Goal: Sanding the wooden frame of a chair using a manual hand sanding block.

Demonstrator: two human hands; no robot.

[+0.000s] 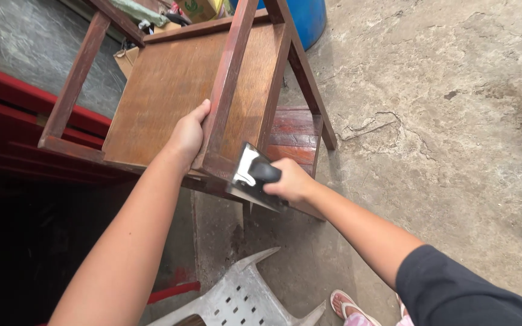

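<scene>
Nearest the camera, a grey perforated plastic chair stood on the cracked concrete floor, with a pink-strapped sandal just beside it at the lower edge. Above these, 2 bare arms reached forward to a brown wooden table tipped on its side, its legs and rails pointing toward the viewer and its flat top facing away, leaning near a red-painted wooden ledge. The left hand wrapped around 1 upright leg of the table, its thumb on the near face, the other fingers curled behind the wood and out of sight, steadying the frame. The right hand was closed tight around the black handle of a wide steel scraper blade, whose shiny edge lay against the lower end of that same leg, where it met the bottom rail. Beyond the table, a blue plastic drum and some cardboard and clutter sat at the top of the view. Judging by the pose, scraping the old finish looked to be the work in hand; doing it well would likely call for keeping the blade at a low, steady angle to the wood, pushing along the grain rather than across it, and holding the left-hand grip clear of the blade's path so a slip could not reach the fingers. Firm pressure from the left side would probably stop the frame rocking on the floor.
</scene>
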